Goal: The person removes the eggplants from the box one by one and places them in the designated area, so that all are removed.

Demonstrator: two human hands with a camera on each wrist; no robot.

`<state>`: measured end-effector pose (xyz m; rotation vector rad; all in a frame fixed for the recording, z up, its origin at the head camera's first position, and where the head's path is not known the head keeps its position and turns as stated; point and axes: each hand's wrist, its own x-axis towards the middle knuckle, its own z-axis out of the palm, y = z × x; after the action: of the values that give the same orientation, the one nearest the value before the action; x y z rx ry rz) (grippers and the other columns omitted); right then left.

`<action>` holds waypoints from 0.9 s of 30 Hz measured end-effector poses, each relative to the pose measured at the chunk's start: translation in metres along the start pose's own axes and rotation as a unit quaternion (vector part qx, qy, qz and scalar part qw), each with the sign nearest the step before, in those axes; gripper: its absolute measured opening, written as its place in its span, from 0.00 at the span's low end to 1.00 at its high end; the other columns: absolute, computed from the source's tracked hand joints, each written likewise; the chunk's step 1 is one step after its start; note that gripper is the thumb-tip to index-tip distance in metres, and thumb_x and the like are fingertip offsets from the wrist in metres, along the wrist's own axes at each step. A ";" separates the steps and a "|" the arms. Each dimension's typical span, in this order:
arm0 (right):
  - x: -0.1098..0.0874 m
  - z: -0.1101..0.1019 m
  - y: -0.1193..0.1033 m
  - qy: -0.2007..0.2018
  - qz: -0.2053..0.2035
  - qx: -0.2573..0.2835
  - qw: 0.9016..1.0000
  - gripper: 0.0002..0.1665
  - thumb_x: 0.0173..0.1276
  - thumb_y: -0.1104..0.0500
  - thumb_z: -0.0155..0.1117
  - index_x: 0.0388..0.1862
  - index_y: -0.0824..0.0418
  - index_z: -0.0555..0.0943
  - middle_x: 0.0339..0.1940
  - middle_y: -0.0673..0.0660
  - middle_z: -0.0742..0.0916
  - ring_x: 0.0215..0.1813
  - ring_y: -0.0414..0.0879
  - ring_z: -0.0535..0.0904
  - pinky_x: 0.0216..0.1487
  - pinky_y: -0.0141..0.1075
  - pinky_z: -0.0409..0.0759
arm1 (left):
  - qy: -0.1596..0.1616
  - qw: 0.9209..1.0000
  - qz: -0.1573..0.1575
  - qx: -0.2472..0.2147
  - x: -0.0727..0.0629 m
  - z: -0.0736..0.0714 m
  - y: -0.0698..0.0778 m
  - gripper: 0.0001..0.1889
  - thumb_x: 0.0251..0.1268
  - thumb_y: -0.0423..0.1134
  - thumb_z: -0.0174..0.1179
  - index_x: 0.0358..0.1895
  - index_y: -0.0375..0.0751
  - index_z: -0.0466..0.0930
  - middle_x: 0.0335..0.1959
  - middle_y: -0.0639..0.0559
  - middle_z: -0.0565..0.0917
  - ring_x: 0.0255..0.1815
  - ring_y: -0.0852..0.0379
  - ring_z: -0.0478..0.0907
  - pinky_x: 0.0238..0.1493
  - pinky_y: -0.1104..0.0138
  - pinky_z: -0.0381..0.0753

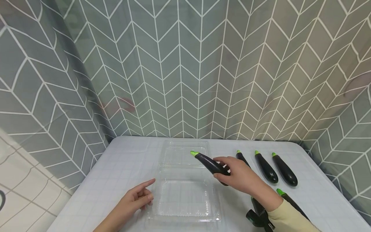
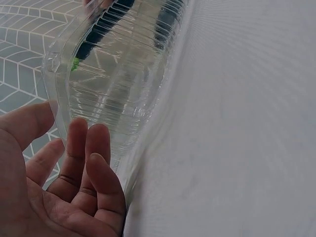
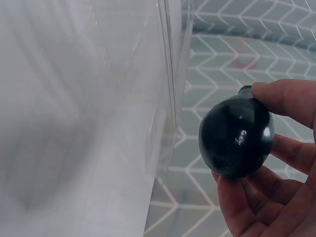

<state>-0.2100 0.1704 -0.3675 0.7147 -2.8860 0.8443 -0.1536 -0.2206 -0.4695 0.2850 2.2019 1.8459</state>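
My right hand [image 1: 242, 176] grips a dark eggplant [image 1: 209, 163] with a green stem end, tilted over the right side of a clear plastic clamshell box. In the right wrist view the eggplant's round end [image 3: 237, 138] sits between thumb and fingers. The box's base [image 1: 185, 216] lies nearest me, and its opened lid [image 1: 171, 158] lies flat behind. At the base's left edge is my left hand [image 1: 134, 197], index finger extended and the others loosely bent. From the left wrist, its fingertips are close to the box wall [image 2: 103, 94]; whether they touch is unclear.
Several more eggplants lie on the right of the white-covered table [image 1: 121, 161], including one at the far right [image 1: 285, 170] and one beside it [image 1: 266, 167]. Another eggplant [image 1: 294, 203] is partly behind my right forearm. A patterned curtain [image 1: 188, 80] hangs behind the table.
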 end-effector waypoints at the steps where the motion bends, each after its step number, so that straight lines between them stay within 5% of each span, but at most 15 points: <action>1: -0.002 -0.002 0.003 0.002 0.008 0.000 1.000 0.31 0.62 0.47 0.73 0.63 0.53 0.78 0.44 0.46 0.83 0.39 0.37 0.78 0.34 0.34 0.77 | 0.000 1.000 -0.001 0.000 0.000 0.000 0.000 0.31 0.73 0.39 0.58 0.75 0.37 0.60 0.42 0.36 0.79 0.34 0.57 0.77 0.35 0.68 0.78; 18: -0.040 -0.029 0.038 0.026 0.069 -0.016 0.997 0.35 0.63 0.42 0.72 0.64 0.58 0.77 0.41 0.50 0.84 0.39 0.42 0.78 0.32 0.36 0.76 | -0.003 1.000 -0.002 0.004 0.000 -0.001 -0.002 0.32 0.74 0.39 0.58 0.76 0.36 0.59 0.40 0.37 0.80 0.32 0.57 0.76 0.34 0.68 0.78; 27: -0.060 -0.042 0.060 0.047 0.116 -0.030 0.992 0.38 0.63 0.41 0.71 0.66 0.59 0.76 0.50 0.57 0.85 0.43 0.47 0.81 0.35 0.40 0.77 | -0.003 1.000 -0.001 0.003 0.000 -0.001 -0.001 0.32 0.73 0.39 0.58 0.76 0.36 0.59 0.41 0.37 0.80 0.32 0.57 0.76 0.34 0.68 0.78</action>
<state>-0.1863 0.2624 -0.3722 0.3268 -2.9324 0.7830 -0.1539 -0.2216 -0.4707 0.2888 2.2028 1.8358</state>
